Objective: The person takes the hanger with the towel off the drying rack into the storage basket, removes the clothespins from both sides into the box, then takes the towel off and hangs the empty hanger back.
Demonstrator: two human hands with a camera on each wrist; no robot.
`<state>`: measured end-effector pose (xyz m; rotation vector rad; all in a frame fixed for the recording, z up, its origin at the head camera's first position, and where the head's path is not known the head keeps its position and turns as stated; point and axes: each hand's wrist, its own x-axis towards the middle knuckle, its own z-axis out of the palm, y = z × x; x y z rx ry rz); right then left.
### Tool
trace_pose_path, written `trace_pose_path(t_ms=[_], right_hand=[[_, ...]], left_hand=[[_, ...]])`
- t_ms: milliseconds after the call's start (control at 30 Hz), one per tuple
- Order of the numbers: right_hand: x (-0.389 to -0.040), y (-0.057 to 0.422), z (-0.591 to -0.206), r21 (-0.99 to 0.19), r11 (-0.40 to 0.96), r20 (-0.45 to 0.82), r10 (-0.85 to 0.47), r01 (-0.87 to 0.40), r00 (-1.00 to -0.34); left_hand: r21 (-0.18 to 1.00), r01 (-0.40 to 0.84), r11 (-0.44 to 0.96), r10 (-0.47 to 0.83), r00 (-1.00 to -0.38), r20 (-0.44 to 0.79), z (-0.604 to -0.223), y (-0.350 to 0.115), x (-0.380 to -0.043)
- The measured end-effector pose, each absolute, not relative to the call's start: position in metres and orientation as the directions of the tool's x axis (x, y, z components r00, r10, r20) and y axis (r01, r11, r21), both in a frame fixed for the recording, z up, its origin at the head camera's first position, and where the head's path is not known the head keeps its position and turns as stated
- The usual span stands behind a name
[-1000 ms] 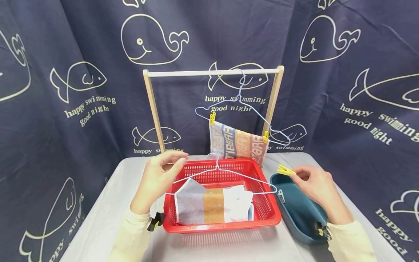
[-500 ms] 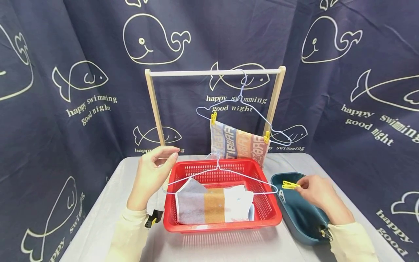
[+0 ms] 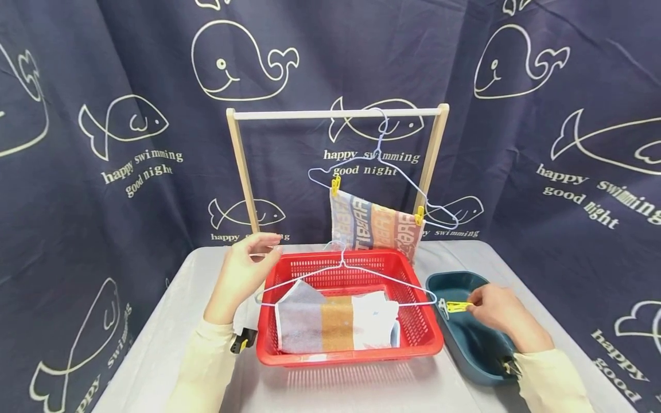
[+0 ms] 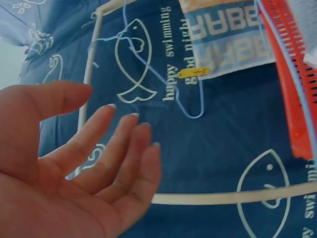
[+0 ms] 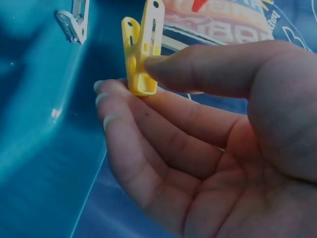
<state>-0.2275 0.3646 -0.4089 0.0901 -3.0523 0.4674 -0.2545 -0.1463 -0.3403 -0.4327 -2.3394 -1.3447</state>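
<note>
Behind red basket (image 3: 350,360): patterned cloth (image 3: 376,222) pegged. Inside: striped cloth (image 3: 337,324), apparently unpegged. Right: right hand (image 3: 502,311) pinching yellow peg (image 3: 457,307). Left: left hand (image 3: 245,274) relaxed, empty.

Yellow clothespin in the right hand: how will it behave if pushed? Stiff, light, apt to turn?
The yellow clothespin probably stays stiff: its straight arms look like moulded plastic. It's likely light, given those slim, slotted arms. Pushed, it might pivot, since the right hand pinches it near one end, the other sticking out.

Person's bare left hand (image 3: 245,276) raised, fingers (image 4: 111,153) loosely bent | bare right hand (image 3: 502,312) lower, thumb (image 5: 208,70) pinching against fingers (image 5: 136,153) | cream-sleeved forearms (image 3: 203,367) extended forward
</note>
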Motion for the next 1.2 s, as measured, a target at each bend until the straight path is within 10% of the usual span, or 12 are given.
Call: trace_pose_path(t_ms=[1200], right_hand=[[-0.225,0.359,-0.391,-0.256,0.962,-0.046,-0.108,-0.093,-0.993]], left_hand=[[0.606,0.403,0.686,0.301,-0.915,0.268,-0.339,-0.106,-0.280]])
